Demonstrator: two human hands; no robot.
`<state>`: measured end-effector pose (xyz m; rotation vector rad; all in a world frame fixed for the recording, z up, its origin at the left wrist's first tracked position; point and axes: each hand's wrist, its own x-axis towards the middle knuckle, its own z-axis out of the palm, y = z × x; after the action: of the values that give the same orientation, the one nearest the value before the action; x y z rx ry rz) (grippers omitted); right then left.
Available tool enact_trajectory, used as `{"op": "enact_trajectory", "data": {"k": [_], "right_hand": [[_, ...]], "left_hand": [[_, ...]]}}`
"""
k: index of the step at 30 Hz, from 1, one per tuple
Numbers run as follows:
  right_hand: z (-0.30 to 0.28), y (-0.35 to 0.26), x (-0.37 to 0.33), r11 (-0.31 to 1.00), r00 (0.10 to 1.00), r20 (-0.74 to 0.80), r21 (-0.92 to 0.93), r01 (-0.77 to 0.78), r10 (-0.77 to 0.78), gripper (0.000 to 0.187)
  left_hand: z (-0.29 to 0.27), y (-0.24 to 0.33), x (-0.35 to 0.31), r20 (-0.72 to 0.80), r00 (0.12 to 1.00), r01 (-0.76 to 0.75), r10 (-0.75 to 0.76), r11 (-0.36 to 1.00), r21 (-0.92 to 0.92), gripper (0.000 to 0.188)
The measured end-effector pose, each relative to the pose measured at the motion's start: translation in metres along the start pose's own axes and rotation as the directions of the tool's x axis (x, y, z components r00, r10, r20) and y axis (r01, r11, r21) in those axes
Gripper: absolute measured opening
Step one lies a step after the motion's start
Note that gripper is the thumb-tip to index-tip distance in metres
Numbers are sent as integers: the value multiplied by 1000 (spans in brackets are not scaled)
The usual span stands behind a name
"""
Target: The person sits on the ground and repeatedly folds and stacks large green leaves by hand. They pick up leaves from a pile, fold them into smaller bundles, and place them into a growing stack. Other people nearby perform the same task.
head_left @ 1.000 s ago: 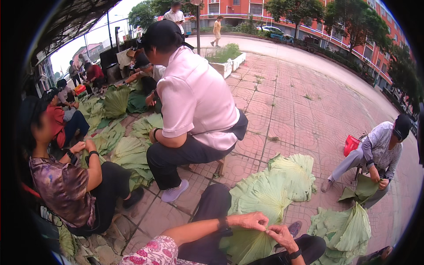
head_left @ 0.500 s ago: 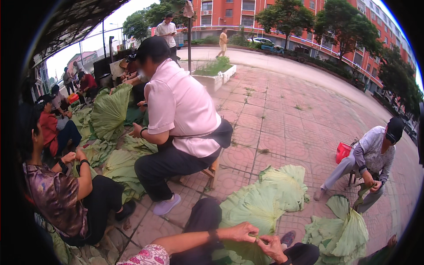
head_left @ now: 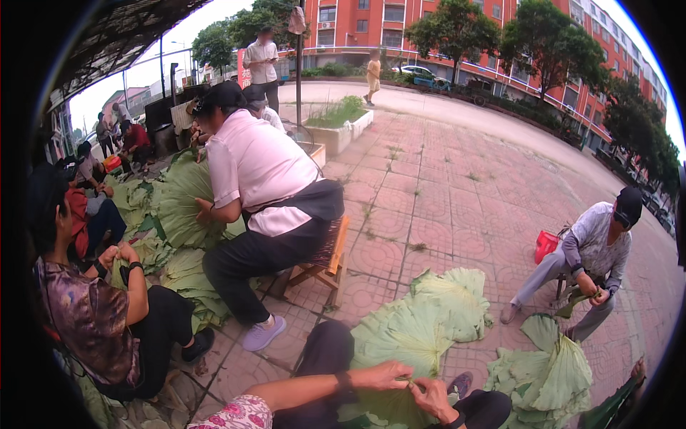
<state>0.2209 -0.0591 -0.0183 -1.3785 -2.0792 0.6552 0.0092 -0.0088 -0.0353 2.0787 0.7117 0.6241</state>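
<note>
We have our left grip (head_left: pixel 386 375) and right grip (head_left: pixel 433 397) meeting almost fingertip to fingertip, both clamped on a gathered bit of green leaf (head_left: pixel 391 409), its broad blade spreading below them towards seven o'clock! Up at twelve o'clock from our hands, a leaf pile (head_left: pixel 429 318) fans across the paving (head_left: pixel 443 214). At three, another leaf heap (head_left: pixel 543 368); at two, a seated worker (head_left: pixel 597 243) beside a red bag (head_left: pixel 547 247); at eleven, a pink-shirted worker (head_left: pixel 264 161) bends over big leaves.

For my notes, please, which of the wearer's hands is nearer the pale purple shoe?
Left. The left hand is right of the pale purple shoe; the right hand is farther right.
</note>
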Motion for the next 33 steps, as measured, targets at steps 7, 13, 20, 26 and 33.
{"op": "enact_trajectory", "data": {"k": [7, 13, 20, 26, 33], "right_hand": [[-6, 19, -5, 997, 949, 311, 75, 29, -51, 20], [-28, -6, -3, 971, 940, 339, 205, -125, 50, 20], [-33, -24, -13, 943, 956, 286, 294, -154, 67, 32], [-27, -27, -10, 967, 933, 310, 119, -226, 179, 33], [-2, -15, -1, 991, 996, -63, 117, -58, 65, 22]], "left_hand": [[5, -2, -12, 220, 975, -30, 44, 997, -65, 29], [-4, 15, -14, 91, 996, -7, 19, 991, -134, 30], [-6, 27, -12, 77, 996, -41, 53, 988, -149, 27], [-9, 19, -12, 67, 996, -44, 51, 995, -89, 31], [-14, 17, -5, -3, 999, -42, 42, 999, 12, 28]]}}
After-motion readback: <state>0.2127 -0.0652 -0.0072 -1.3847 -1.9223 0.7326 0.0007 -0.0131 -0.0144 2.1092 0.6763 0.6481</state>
